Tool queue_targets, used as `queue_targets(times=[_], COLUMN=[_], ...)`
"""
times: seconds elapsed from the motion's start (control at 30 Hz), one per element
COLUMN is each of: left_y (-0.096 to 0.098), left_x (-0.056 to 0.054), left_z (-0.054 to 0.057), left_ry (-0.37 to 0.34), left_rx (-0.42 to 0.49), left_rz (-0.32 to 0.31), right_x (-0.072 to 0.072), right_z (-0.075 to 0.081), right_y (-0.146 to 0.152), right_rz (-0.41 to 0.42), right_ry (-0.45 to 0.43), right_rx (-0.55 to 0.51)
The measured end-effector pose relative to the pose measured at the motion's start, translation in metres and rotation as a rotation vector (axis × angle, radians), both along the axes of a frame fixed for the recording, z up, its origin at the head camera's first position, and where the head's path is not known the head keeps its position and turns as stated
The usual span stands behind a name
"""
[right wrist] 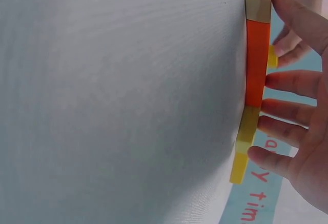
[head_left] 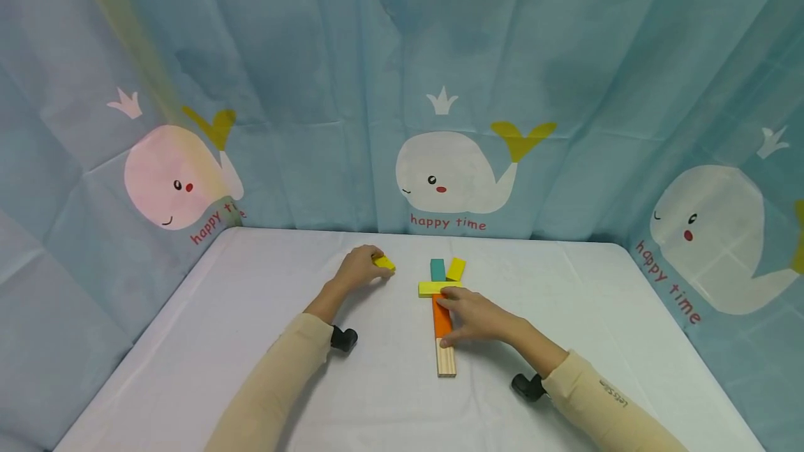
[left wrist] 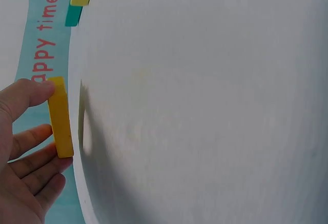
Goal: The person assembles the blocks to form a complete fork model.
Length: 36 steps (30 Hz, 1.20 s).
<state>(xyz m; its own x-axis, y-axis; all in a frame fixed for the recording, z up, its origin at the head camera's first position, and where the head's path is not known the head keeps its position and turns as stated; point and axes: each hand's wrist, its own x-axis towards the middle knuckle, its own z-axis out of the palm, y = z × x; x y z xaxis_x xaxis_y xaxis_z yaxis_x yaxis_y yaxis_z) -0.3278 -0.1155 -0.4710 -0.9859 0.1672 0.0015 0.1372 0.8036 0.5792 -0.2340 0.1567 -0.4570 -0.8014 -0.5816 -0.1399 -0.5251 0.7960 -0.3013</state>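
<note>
My left hand [head_left: 359, 268] pinches a yellow block [left wrist: 61, 121] between thumb and fingers, left of the other blocks. From the left wrist view, the block appears raised, with a shadow on the white surface. My right hand [head_left: 482, 317] rests fairly straight fingertips on a line of blocks lying on the table. Its thumb touches the plain wooden block [head_left: 446, 363] at the near end. The other fingers lie along the orange block [head_left: 442, 318] and the yellow block [head_left: 430, 289] set crosswise beyond it. Past that lie a teal block [head_left: 437, 269] and a slanted yellow block [head_left: 456, 269].
The white-covered table [head_left: 188, 340] has its far edge close to a blue curtain [head_left: 314, 173] printed with whales. A small black device [head_left: 343, 339] sits at the left wrist, and another black device [head_left: 529, 388] at the right wrist.
</note>
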Motion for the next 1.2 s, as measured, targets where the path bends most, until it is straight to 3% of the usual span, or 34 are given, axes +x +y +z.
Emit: queue_targets(times=[0.77,1.2], left_y=[0.038,0.056], left_x=[0.004,0.008], left_z=[-0.001,-0.005], left_ry=[-0.043,0.008], left_rx=[0.015,0.044], left_rz=[-0.038,-0.052], right_x=[-0.001,-0.001], right_z=[0.000,0.000], right_y=[-0.002,-0.002], right_rz=[-0.010,-0.016], right_ry=[-0.005,-0.010], right_rx=[0.013,0.006])
